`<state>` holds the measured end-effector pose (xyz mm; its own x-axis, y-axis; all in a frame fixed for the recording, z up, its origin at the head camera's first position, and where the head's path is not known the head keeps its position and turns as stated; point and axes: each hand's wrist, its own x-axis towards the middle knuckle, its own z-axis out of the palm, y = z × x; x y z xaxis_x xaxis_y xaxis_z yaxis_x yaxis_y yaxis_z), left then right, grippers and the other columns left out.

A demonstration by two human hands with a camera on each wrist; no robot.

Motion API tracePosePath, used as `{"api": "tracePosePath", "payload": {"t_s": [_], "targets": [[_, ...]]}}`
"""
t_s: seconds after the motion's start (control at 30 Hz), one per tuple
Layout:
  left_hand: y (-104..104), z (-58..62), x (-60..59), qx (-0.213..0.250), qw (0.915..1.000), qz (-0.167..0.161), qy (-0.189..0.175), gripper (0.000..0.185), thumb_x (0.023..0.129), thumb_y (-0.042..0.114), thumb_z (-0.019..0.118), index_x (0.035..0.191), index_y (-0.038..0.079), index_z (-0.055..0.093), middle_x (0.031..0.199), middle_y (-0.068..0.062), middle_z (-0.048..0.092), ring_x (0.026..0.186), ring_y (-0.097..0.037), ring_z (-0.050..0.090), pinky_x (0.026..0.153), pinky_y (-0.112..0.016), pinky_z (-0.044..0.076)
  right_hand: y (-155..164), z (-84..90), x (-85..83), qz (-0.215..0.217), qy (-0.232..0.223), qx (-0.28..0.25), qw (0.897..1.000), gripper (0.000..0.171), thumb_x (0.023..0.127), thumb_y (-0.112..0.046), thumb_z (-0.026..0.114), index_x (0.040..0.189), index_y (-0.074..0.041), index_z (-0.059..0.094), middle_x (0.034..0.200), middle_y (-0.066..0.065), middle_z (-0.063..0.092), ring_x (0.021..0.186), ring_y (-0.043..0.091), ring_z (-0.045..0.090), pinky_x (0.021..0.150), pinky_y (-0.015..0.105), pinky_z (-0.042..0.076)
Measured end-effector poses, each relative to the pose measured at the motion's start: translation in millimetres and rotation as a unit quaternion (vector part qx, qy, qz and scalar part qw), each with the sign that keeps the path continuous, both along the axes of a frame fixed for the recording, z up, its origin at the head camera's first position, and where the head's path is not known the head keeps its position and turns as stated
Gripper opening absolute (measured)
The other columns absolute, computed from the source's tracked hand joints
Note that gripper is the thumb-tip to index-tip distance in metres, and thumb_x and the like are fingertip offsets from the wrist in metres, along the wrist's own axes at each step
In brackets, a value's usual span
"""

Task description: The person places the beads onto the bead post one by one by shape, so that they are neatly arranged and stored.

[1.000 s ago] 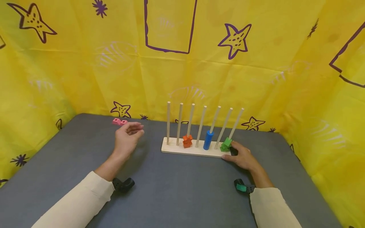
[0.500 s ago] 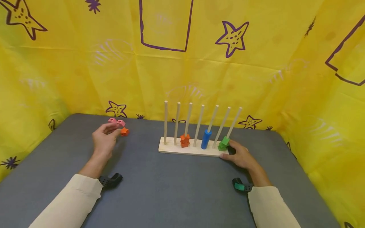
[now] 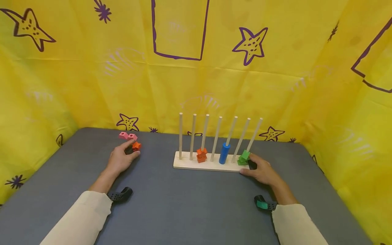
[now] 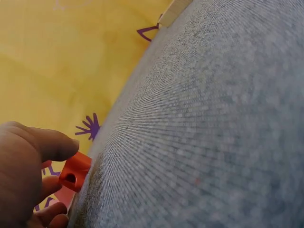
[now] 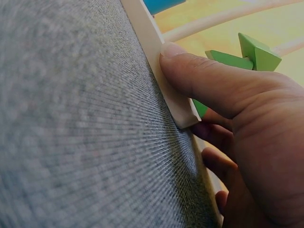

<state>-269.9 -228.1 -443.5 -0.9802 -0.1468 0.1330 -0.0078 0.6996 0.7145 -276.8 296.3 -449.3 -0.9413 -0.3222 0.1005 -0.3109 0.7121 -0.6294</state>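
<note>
My left hand (image 3: pixel 120 159) reaches low to the table at the far left. Its thumb and extended index finger lie on either side of a loose orange star bead (image 3: pixel 136 146), with the thumb tip right at the edge of that bead in the left wrist view. Two pink beads (image 3: pixel 132 136) lie just beyond the index fingertip. My right hand (image 3: pixel 262 170) grips the right end of a wooden peg board (image 3: pixel 191 164). Its thumb presses the front edge, seen close in the right wrist view, and the other fingers curl behind the end.
Several upright pegs stand on the board. Orange star beads (image 3: pixel 201 156) sit on the third, blue cylinder beads (image 3: pixel 224 154) on the fifth and green triangular beads (image 3: pixel 243 158) on the last. A yellow patterned cloth (image 3: pixel 171 85) hangs behind the grey table (image 3: pixel 183 207).
My left hand moved left and away from the board, then forward to the loose orange star bead, which came into view from behind it. My right hand has kept its place on the board.
</note>
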Motion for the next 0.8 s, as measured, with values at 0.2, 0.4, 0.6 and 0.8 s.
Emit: {"api": "tracePosePath", "payload": {"t_s": [0.2, 0.4, 0.6, 0.8], "targets": [[2.4, -1.6, 2.6, -0.06, 0.9961, -0.048, 0.042, 0.054, 0.087, 0.012, 0.071, 0.135, -0.002, 0.052, 0.128, -0.029, 0.052, 0.121, -0.048, 0.041, 0.099, -0.062, 0.029, 1.5, 2.2, -1.1, 0.0, -0.005, 0.008, 1.0, 0.077, 0.083, -0.041, 0.075, 0.142, -0.002, 0.045, 0.143, 0.023, 0.042, 0.131, 0.043, 0.034, 0.104, 0.063, 0.024], [2.9, -6.3, 3.1, -0.06, 0.9955, -0.043, 0.059, 0.051, 0.084, 0.011, 0.074, 0.131, -0.002, 0.057, 0.117, -0.026, 0.055, 0.112, -0.045, 0.043, 0.093, -0.06, 0.031, 1.3, 2.6, -1.2, -0.005, -0.009, 0.016, 1.0, 0.079, 0.083, -0.042, 0.075, 0.143, -0.001, 0.044, 0.144, 0.024, 0.041, 0.132, 0.044, 0.033, 0.104, 0.063, 0.023], [1.9, -7.2, 2.9, -0.063, 0.9952, -0.027, 0.07, 0.048, 0.083, 0.01, 0.075, 0.126, -0.004, 0.06, 0.126, -0.026, 0.051, 0.115, -0.047, 0.039, 0.094, -0.06, 0.031, 0.3, 2.2, -2.7, -0.005, -0.019, 0.014, 1.0, 0.081, 0.082, -0.043, 0.076, 0.144, -0.002, 0.043, 0.145, 0.022, 0.04, 0.133, 0.043, 0.032, 0.105, 0.062, 0.022], [3.2, -4.8, 2.8, -0.048, 0.9977, -0.026, 0.04, 0.041, 0.087, 0.014, 0.072, 0.125, 0.003, 0.061, 0.126, -0.023, 0.056, 0.116, -0.045, 0.046, 0.097, -0.061, 0.032, 0.8, 1.6, -3.2, -0.005, -0.023, 0.01, 1.0, 0.083, 0.082, -0.042, 0.076, 0.145, -0.002, 0.041, 0.146, 0.023, 0.038, 0.134, 0.044, 0.03, 0.105, 0.063, 0.021]]}}
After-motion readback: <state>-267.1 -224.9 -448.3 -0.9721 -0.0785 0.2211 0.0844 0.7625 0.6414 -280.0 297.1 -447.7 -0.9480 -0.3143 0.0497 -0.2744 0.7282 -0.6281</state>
